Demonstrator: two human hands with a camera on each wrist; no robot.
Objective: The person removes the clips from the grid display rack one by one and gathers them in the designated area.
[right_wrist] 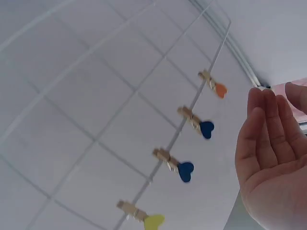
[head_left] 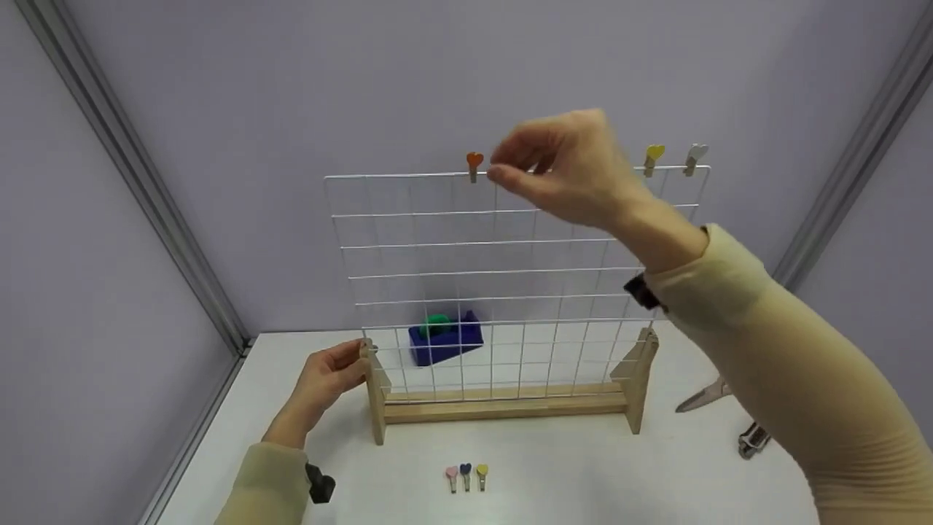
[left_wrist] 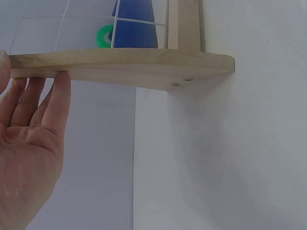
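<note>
the white wire grid panel (head_left: 510,284) stands upright in a wooden stand (head_left: 503,405) at centre frame of the head view, open tabletop (head_left: 583,481) in front of it. the left hand (head_left: 328,379), lower left, rests straight, close-set fingers (left_wrist: 60,96) against the stand's left foot. the right hand (head_left: 568,171) is raised at the grid's top wire, upper centre, fingers loosely extended and holding nothing, just right of the orange heart clothespin (head_left: 474,165). the hand hides two blue heart pins (right_wrist: 192,129), seen only from the right wrist. yellow (head_left: 653,157) and white (head_left: 695,157) heart pins sit near the top right corner. three spare pins (head_left: 466,477) lie at bottom centre. the sleeve partly covers scissors (head_left: 703,397) at right. a blue block (head_left: 444,339) with something green is blurred behind the mesh.
</note>
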